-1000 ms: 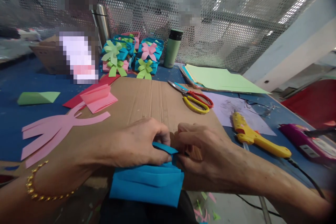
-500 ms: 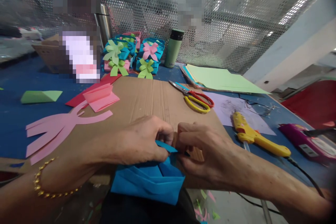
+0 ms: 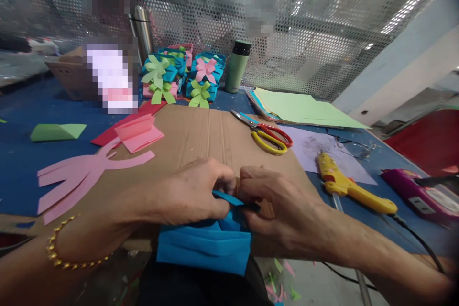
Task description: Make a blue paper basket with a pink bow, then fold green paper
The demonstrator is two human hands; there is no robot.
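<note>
A folded blue paper box (image 3: 204, 248) is held at the front edge of the cardboard, above my lap. My left hand (image 3: 193, 191) pinches its upper edge between thumb and fingers, and a strip of blue paper shows beside the thumb. Close by on the right, my right hand (image 3: 268, 196) has its fingers curled and pressed on the same box's far right corner. A small dark thing shows at the right fingertips; what it is I cannot tell. Both hands hide much of the box's back side.
Scissors (image 3: 265, 134) lie on the cardboard sheet (image 3: 193, 138). To the right are a yellow glue gun (image 3: 344, 184) with its cord and a purple device (image 3: 419, 196). Pink paper cutouts (image 3: 82, 172) lie left. Behind stand paper boxes with flowers (image 3: 201, 76), a green tumbler (image 3: 237, 67) and a paper stack (image 3: 304, 107).
The blue box has tilted slightly, its front lower edge now more level. My right hand has shifted a little to the left; my left hand keeps its pinch.
</note>
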